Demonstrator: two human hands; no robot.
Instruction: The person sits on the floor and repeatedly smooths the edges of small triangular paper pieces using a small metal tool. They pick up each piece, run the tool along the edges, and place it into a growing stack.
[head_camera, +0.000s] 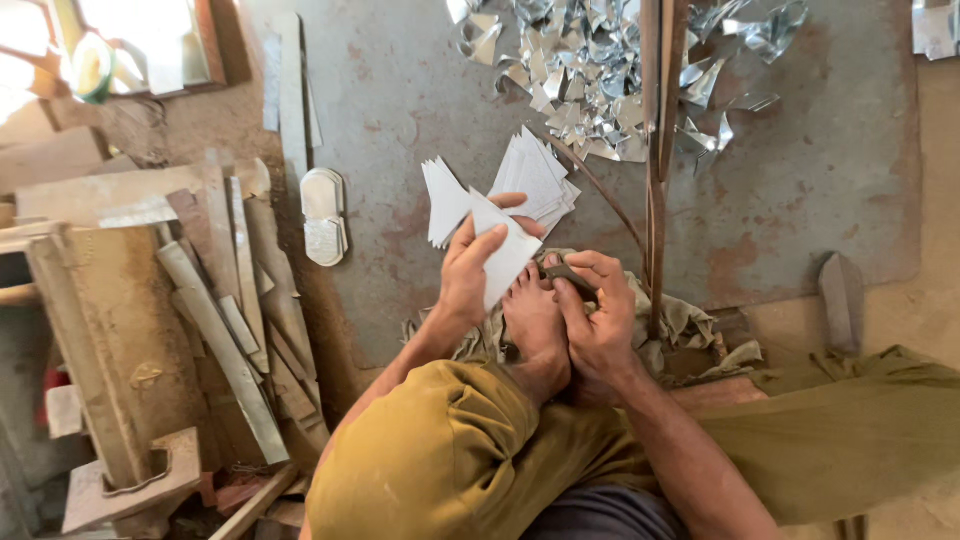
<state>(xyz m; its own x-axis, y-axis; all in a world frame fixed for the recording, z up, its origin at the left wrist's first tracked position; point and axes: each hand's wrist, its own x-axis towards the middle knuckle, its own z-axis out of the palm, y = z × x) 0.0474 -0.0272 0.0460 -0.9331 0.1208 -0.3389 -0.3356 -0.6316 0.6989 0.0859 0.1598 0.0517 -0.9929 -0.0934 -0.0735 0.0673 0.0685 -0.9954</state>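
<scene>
My left hand (468, 270) holds a flat white metal sheet piece (508, 255), shaped like a trapezoid, just above my bare foot (532, 318). My right hand (598, 310) is closed around the dark handle of a cutting tool (566, 272) beside the foot, its fingers touching the toes. Two stacks of similar white cut pieces (535, 178) lie fanned on the grey metal floor plate just beyond my hands. What the tool's blades are doing is hidden by the hands.
A heap of shiny metal offcuts (590, 70) lies at the top. Thin rods (656, 170) stand upright right of my hands. Long metal strips (235, 300) and angle pieces pile at the left. A white sandal (324, 215) lies nearby, with crumpled cloth (690, 325) underfoot.
</scene>
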